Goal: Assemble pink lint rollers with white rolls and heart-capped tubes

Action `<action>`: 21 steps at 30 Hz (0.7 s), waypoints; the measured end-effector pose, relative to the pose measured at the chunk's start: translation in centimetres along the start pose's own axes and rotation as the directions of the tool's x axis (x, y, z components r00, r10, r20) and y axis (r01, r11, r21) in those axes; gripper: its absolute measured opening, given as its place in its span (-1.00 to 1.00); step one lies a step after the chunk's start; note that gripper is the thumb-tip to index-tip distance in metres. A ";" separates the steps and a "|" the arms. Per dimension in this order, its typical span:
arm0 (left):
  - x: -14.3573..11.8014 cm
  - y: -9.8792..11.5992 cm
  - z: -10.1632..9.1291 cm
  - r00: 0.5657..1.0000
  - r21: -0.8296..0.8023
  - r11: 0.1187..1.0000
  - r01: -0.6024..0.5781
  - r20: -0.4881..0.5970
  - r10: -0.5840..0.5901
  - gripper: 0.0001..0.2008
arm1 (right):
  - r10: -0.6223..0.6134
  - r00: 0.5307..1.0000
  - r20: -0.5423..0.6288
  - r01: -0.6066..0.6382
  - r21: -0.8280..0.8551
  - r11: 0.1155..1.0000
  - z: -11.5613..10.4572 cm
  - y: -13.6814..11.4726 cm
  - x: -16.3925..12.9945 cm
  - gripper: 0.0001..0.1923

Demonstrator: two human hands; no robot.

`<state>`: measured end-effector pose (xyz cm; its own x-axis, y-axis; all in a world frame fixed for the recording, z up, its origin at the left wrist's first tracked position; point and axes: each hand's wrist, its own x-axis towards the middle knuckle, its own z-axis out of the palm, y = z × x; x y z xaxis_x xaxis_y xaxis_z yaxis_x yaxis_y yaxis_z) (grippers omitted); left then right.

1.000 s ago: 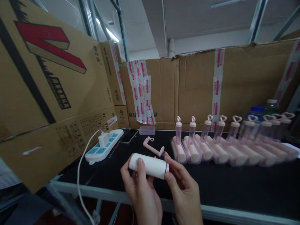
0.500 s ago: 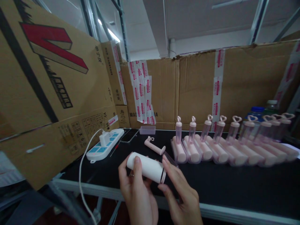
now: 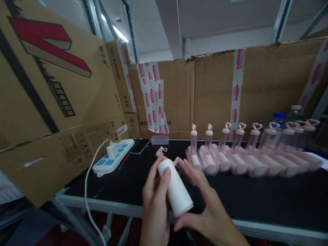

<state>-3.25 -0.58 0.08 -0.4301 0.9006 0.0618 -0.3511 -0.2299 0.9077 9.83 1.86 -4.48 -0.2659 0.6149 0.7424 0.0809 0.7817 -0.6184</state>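
My left hand [image 3: 155,201] grips a white paper roll [image 3: 176,189] around its upper half, tilted so its lower end points toward me. My right hand [image 3: 206,208] is beside and under the roll's lower end, its thumb below the end and its fingers spread out behind the roll. What looks like a clear plastic cover [image 3: 186,171] shows blurred behind its fingers; I cannot tell whether the hand holds it. A pink handle [image 3: 162,151] lies on the black table [image 3: 256,198] just behind the roll.
A row of pink rollers [image 3: 246,162] lies at the right with clear heart-topped tubes [image 3: 238,136] standing behind them. A white power strip [image 3: 112,157], a phone [image 3: 139,146] and a small clear box [image 3: 159,139] sit at the back left. Cardboard boxes [image 3: 51,89] wall the left and back.
The roll has swung from lying crosswise to pointing its end toward me. My right hand has slid off the roll's end and now sits lower, fingers spread.
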 end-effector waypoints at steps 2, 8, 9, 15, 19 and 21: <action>-0.3 0.1 -0.1 0.991 0.075 0.995 0.069 0.110 -0.077 -0.17 | 0.006 0.997 0.075 -0.005 -0.015 1.000 -0.7 -0.1 0.1 0.45; -1.1 0.4 0.5 0.968 0.112 0.981 0.161 0.175 -0.179 -0.13 | -0.045 0.991 0.128 0.057 -0.093 0.994 -0.9 -0.4 0.5 0.59; -1.1 0.4 0.5 0.966 0.106 0.980 0.168 0.178 -0.185 -0.15 | -0.061 0.992 0.111 0.075 -0.120 0.990 -0.7 -0.4 0.7 0.57; 0.2 0.4 -0.3 0.982 0.096 0.991 0.093 0.156 -0.108 -0.30 | -0.062 0.987 0.150 0.096 -0.227 0.969 0.1 -0.5 2.2 0.49; 0.2 1.5 -0.6 0.985 0.069 0.992 0.105 0.133 -0.114 -0.28 | -0.084 0.960 0.267 0.132 -0.166 0.977 0.5 -0.6 3.1 0.58; -0.1 2.0 -0.5 0.982 0.066 0.991 0.115 0.140 -0.123 -0.25 | -0.085 0.966 0.244 0.122 -0.142 0.982 0.7 -0.7 3.4 0.55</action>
<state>-4.30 -1.29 1.74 -0.2628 0.9648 0.0068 -0.3422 -0.0998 0.9343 8.18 3.33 -1.71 -0.4983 0.5020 0.7069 0.1832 0.8579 -0.4801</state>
